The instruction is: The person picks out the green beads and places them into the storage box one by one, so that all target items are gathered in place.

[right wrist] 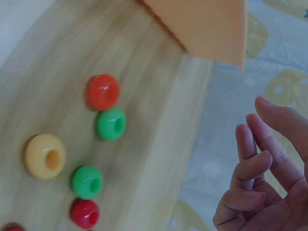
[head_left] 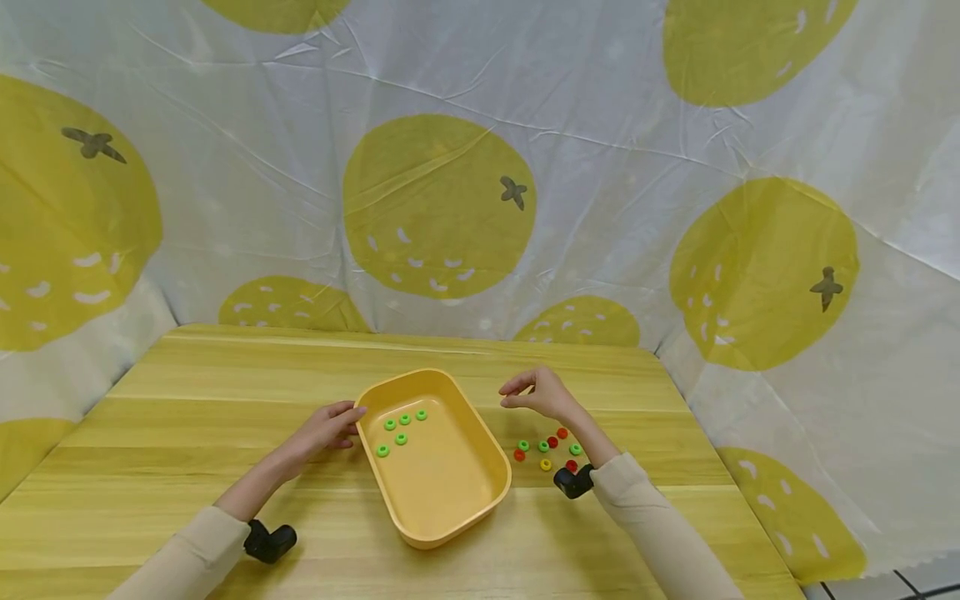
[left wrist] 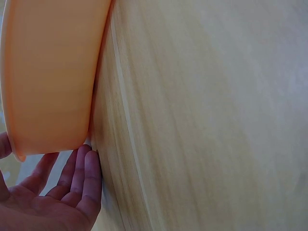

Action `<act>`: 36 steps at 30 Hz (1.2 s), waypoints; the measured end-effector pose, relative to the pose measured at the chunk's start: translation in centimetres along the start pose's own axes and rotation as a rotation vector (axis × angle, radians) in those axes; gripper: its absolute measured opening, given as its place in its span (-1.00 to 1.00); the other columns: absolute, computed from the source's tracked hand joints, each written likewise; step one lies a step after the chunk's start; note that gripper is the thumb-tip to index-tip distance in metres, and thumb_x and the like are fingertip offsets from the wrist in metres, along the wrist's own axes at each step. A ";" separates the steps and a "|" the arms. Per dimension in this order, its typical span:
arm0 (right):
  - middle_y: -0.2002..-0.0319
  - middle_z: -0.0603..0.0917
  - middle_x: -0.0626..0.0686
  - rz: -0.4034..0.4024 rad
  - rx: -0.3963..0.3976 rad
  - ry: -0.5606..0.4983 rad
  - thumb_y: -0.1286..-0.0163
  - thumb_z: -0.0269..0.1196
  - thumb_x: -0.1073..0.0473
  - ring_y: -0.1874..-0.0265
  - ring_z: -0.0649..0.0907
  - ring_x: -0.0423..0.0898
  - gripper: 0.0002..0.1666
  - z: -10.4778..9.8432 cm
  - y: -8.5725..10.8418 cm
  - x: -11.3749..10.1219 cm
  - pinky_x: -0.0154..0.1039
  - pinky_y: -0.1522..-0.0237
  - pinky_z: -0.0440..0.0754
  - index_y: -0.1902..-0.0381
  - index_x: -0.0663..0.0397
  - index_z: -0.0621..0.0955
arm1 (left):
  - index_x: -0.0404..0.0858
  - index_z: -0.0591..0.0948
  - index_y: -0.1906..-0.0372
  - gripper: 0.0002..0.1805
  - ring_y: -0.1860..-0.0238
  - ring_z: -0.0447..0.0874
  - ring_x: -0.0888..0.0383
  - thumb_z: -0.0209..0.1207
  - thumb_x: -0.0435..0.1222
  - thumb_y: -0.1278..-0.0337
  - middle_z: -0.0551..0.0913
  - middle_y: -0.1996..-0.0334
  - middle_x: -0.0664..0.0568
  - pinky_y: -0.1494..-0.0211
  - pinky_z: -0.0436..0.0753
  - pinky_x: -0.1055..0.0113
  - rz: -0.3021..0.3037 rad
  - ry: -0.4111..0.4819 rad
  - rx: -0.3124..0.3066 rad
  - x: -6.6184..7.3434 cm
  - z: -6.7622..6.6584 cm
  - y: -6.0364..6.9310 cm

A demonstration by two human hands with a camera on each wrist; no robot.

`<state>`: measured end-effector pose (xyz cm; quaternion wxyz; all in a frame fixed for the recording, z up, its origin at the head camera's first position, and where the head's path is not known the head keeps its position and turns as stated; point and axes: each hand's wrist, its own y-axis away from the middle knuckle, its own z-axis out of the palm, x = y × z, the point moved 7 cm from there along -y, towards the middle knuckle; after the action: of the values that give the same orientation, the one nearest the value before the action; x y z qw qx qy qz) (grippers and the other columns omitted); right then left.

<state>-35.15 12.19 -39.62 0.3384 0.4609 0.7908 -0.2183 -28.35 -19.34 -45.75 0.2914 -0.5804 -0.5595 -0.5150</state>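
A yellow-orange plastic basin (head_left: 450,487) stands on the table, turned at a slant, with several green ring-shaped beads (head_left: 401,439) inside toward its far left. My left hand (head_left: 326,429) holds the basin's far left corner; in the left wrist view its thumb is by the rim and its fingers lie beneath. To the right of the basin my right hand (head_left: 543,393) hovers with nothing in it, thumb and fingertips apart. Below it lie loose beads: a yellow bead (right wrist: 45,156), green beads (right wrist: 111,123), an orange bead (right wrist: 103,92) and red beads (right wrist: 84,213).
The wooden table (head_left: 247,383) ends at a fabric backdrop (head_left: 600,208) printed with yellow fruit. Black devices (head_left: 270,542) are strapped at both wrists. Some loose beads sit close by the right forearm.
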 end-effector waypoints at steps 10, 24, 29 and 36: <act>0.31 0.74 0.13 0.091 0.000 0.016 -0.15 0.36 0.22 0.44 0.59 -0.11 -0.76 0.7 1.8 3.2 -0.39 0.56 0.44 0.25 0.27 0.71 | -0.57 0.10 -0.36 -0.25 0.13 0.58 0.24 -0.08 -0.04 -0.39 0.56 0.03 -0.24 0.01 0.64 0.25 0.013 0.009 -0.002 0.1 0.1 -0.1; 0.36 0.76 0.12 0.127 -0.060 0.026 -0.08 0.40 0.27 0.48 0.62 -0.24 -0.80 1.9 3.4 5.3 -0.41 0.50 0.52 0.30 0.21 0.73 | -0.56 0.14 -0.34 -0.28 0.14 0.60 0.24 -0.07 -0.04 -0.39 0.58 0.06 -0.21 0.06 0.65 0.29 0.019 0.011 -0.007 0.0 0.0 -0.2; 0.34 0.76 0.13 0.106 -0.076 0.034 -0.06 0.41 0.32 0.42 0.67 -0.22 -0.82 2.3 3.4 5.5 -0.43 0.42 0.59 0.31 0.22 0.73 | -0.55 0.15 -0.33 -0.29 0.14 0.60 0.24 -0.08 -0.05 -0.39 0.58 0.09 -0.17 0.07 0.65 0.31 0.024 0.006 -0.014 0.0 0.0 -0.3; 0.33 0.76 0.15 0.075 -0.090 0.038 -0.05 0.39 0.37 0.39 0.70 -0.15 -0.82 2.6 3.5 5.3 -0.41 0.37 0.63 0.31 0.26 0.72 | -0.55 0.15 -0.34 -0.29 0.12 0.60 0.22 -0.08 -0.05 -0.39 0.57 0.05 -0.21 0.05 0.65 0.29 0.024 0.004 -0.016 -0.1 0.0 -0.3</act>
<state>-32.99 15.21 -45.40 0.3516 0.4788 0.7882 -0.1609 -28.59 -19.31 -45.87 0.2941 -0.5885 -0.5478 -0.5168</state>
